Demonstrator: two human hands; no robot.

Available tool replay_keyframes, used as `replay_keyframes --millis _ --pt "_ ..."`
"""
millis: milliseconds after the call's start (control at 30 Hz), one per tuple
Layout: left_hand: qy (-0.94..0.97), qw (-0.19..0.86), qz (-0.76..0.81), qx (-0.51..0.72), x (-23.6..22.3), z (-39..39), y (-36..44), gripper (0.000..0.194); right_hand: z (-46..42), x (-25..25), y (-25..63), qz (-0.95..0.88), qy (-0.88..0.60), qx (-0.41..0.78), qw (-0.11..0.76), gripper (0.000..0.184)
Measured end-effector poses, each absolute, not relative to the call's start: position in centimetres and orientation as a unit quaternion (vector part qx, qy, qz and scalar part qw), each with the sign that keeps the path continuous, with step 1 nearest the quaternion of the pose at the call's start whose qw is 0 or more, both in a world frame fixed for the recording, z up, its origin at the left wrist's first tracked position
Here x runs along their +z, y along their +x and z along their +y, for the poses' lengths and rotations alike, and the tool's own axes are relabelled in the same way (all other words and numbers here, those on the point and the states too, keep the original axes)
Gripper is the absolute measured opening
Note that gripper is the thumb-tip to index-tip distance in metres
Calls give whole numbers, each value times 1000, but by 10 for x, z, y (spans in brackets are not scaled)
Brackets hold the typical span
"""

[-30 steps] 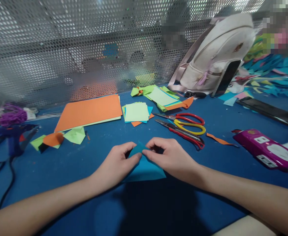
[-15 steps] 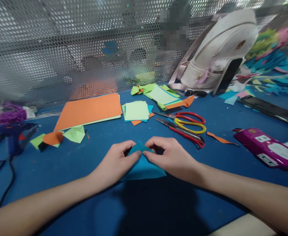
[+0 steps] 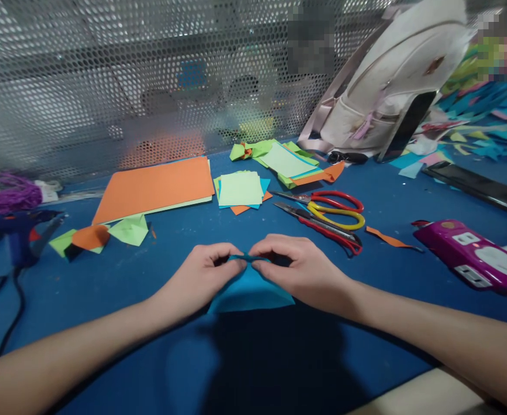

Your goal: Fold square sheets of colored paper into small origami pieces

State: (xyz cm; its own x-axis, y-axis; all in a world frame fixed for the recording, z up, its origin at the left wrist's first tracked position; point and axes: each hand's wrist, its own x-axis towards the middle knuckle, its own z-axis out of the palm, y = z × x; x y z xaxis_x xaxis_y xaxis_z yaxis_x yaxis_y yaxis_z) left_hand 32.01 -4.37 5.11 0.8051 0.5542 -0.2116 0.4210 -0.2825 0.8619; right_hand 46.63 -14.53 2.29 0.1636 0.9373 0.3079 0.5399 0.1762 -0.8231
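Observation:
A blue sheet of paper (image 3: pixel 250 291) lies on the blue table (image 3: pixel 149 271) in front of me, its far tip turned down. My left hand (image 3: pixel 201 276) pinches that tip from the left with closed fingers. My right hand (image 3: pixel 296 271) pinches it from the right, thumb and fingers pressed together. The two hands almost touch over the fold.
Beyond lie an orange sheet stack (image 3: pixel 156 187), a pile of small paper squares (image 3: pixel 240 190), more folded green and orange paper (image 3: pixel 290 164), and scissors (image 3: pixel 331 216). A pink power strip (image 3: pixel 469 253) sits right, a glue gun (image 3: pixel 17 230) left, a backpack (image 3: pixel 391 86) by the mesh wall.
The upright tip of the blue paper has been folded down toward me, and both hands have closed in over it. The view has shifted slightly.

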Motion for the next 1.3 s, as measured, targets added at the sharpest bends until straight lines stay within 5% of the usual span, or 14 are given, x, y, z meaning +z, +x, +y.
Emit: replay_keyframes --millis 1300 --pt "746 582 321 48 52 -41 316 20 -149 18 481 -746 -493 129 429 30"
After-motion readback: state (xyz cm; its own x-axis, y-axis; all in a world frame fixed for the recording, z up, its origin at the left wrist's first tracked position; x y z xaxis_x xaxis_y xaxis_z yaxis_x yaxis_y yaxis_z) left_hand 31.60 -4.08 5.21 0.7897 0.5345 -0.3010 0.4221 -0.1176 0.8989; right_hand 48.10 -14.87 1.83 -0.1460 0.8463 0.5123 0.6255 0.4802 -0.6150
